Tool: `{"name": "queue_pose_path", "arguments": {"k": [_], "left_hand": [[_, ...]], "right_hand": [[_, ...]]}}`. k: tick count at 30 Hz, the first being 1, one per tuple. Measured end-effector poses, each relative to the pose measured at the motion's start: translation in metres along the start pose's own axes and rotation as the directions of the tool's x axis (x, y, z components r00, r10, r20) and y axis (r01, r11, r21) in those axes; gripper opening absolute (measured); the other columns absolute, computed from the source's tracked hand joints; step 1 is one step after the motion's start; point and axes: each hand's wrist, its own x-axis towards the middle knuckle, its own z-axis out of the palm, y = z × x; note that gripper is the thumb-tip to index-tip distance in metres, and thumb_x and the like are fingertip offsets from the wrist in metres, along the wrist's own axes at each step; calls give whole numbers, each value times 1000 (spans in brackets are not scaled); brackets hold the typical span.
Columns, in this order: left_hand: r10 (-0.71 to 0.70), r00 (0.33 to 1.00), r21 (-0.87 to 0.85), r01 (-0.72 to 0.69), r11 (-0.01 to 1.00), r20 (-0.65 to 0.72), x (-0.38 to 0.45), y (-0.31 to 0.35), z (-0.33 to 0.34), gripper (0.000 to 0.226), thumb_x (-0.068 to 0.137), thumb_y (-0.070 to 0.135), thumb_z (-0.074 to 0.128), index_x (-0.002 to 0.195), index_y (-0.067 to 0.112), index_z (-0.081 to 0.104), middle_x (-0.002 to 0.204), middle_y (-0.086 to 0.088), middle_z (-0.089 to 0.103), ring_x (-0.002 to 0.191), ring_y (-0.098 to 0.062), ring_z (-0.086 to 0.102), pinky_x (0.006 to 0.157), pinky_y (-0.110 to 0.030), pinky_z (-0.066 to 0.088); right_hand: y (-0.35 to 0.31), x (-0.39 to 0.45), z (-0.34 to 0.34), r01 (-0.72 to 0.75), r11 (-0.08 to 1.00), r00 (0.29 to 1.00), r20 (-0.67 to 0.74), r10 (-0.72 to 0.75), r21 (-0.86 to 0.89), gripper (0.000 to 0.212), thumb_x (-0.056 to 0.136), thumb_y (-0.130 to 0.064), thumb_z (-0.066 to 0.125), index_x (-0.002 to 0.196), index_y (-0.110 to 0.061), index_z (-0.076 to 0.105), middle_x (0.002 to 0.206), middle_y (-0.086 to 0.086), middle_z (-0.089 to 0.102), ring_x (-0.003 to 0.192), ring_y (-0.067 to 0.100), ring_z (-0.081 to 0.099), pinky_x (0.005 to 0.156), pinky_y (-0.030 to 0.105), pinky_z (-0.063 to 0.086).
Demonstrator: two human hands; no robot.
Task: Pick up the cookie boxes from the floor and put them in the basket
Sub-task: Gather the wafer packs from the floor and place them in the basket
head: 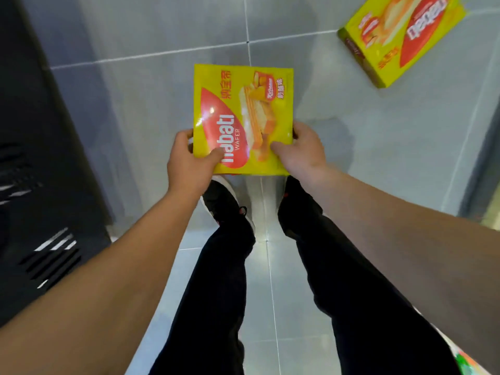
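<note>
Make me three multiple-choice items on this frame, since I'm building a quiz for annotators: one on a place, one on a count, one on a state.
1. Where does the second wafer box lie?
A. On the tiled floor, upper right of the view
B. In a basket
C. On the person's shoes

2. How many yellow wafer boxes show?
A. One
B. Two
C. Four

3. How is the nearer wafer box held?
A. By the left hand alone
B. It lies untouched on the floor
C. By both hands, one at each near corner

Answers:
1 A: it rests flat on the grey floor tiles.
2 B: one held, one lying apart.
3 C: the left hand and the right hand each have a thumb on its face.
</note>
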Motion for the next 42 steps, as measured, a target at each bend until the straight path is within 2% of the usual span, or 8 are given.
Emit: {"name": "queue_pose_path", "arguments": {"k": [9,12,16,20,24,28,33,42], "left_hand": [[-64,951,-125,106,986,301,-204,151,-72,61,72,20,82,127,12,57,108,-8,71,89,-26,72,83,-46,57],[49,929,7,-55,998,366,-258,198,-95,58,73,11,80,127,13,59,100,-9,73,80,-24,71,78,-40,58],[207,847,198,-340,919,490,-321,250,-113,51,73,9,80,118,24,62,77,6,73,67,-10,67,71,-30,56],[232,705,282,-531,799,670,-379,292,-133,59,66,6,82,116,29,62,100,-13,72,81,-18,67,83,-40,57],[218,581,236,-604,762,784,-434,308,-161,54,57,13,77,107,27,66,97,-8,73,80,-17,69,78,-32,58],[271,565,86,-525,847,779,-468,294,-167,60,74,-1,74,127,19,56,103,-17,71,85,-27,68,76,-36,57],[184,494,25,-385,922,850,-518,258,-144,40,90,24,63,129,20,52,108,-4,72,86,-26,71,76,-39,56],[-13,189,169,-844,509,982,-674,181,-50,24,85,12,71,107,16,63,92,-5,73,84,-24,70,78,-41,57]], "right_hand": [[-27,-211,-169,-30,988,999,31,26,151,51,83,-28,74,129,-19,53,120,-3,59,115,21,59,92,35,49],[-37,-272,-205,90,996,988,-126,-91,-12,94,74,-39,80,147,-13,28,142,7,41,134,24,39,108,43,39],[-45,-341,-246,229,970,929,-277,-244,-86,105,72,-46,80,151,-8,22,146,14,36,137,30,34,113,42,32],[-46,-402,-266,206,945,944,-307,-123,253,91,73,-55,70,148,-30,24,143,-3,42,131,20,46,102,51,46],[-31,-478,-253,206,807,965,-252,-74,554,31,90,-43,63,116,-28,59,113,-4,69,105,16,66,100,48,49],[-7,-544,-218,228,593,939,-336,76,772,21,92,-43,62,104,-25,65,103,0,74,96,21,71,92,52,54],[39,-619,-199,312,372,861,-426,279,874,26,97,-46,53,109,-26,64,103,4,74,92,24,73,87,52,57],[161,-749,-171,602,-23,579,-416,701,798,27,97,-41,55,96,-17,67,100,12,74,97,34,70,91,58,53]]}}
